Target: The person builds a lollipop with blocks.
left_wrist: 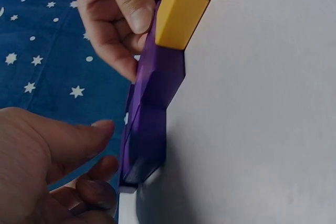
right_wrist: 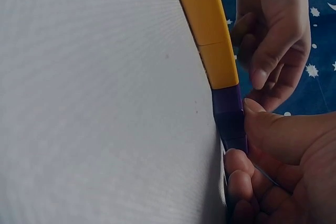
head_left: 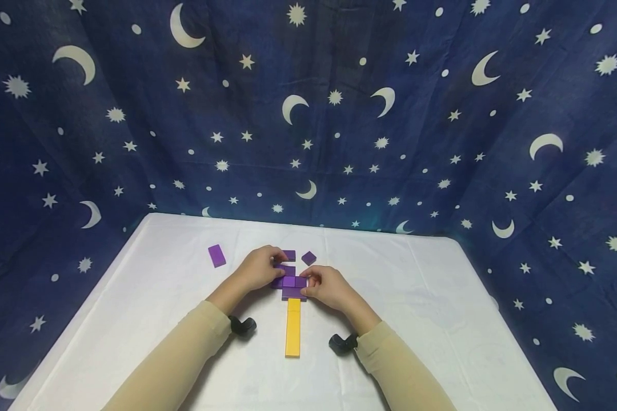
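Observation:
Several flat purple blocks (head_left: pixel 294 293) lie against one another on the table, a lighter purple square (head_left: pixel 289 281) among them. A yellow strip (head_left: pixel 293 331), seamed near its far end, runs from them toward me. My right hand (head_left: pixel 330 287) pinches a small purple block (head_left: pixel 300 282) at the right end of the row; in the right wrist view its thumb (right_wrist: pixel 260 121) meets the purple side. On the left, my left hand (head_left: pixel 259 267) hovers by the purple blocks, fingers loosely bent. The left wrist view shows a gap between that hand (left_wrist: pixel 47 166) and the blocks.
Beyond the hands lie a purple rectangle (head_left: pixel 289 255) and a turned purple square (head_left: pixel 309 258). Another purple rectangle (head_left: pixel 217 256) lies farther left. White cloth covers the table (head_left: pixel 416 302); a blue curtain (head_left: pixel 339 125) with moons and stars hangs behind it. Black straps sit at both wrists.

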Tool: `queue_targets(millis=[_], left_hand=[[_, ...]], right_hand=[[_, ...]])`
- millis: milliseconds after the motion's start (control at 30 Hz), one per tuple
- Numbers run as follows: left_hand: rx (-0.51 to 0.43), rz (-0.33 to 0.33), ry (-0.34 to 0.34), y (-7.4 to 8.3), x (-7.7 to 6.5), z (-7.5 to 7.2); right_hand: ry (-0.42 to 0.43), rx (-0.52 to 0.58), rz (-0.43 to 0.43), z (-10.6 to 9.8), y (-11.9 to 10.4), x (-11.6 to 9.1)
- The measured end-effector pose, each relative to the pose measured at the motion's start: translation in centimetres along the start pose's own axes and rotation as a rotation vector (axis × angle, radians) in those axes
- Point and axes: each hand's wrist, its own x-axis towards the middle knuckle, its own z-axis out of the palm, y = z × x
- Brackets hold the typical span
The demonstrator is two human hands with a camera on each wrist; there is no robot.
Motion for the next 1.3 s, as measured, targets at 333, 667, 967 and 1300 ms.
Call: queue_targets(millis=[333,667,967,1300], left_hand=[[-0.008,-0.052,-0.065,-1.4,-1.1,-1.1],[-0.033,-0.051,-0.087,-2.3,-1.9,-1.1],[-0.066,-0.018,-0.088,-3.0,-1.9,-0.8],[-0.070,-0.010,-0.066,-3.3,-2.1,-0.5]], right_hand=[[-0.003,0.000,0.005,0.0,-0.1,0.0],[0.001,0.002,0.004,0.0,-0.1,0.0],[0.001,-0.001,0.006,0.2,0.1,0.1],[0.007,0.003,0.008,0.2,0.1,0.0]])
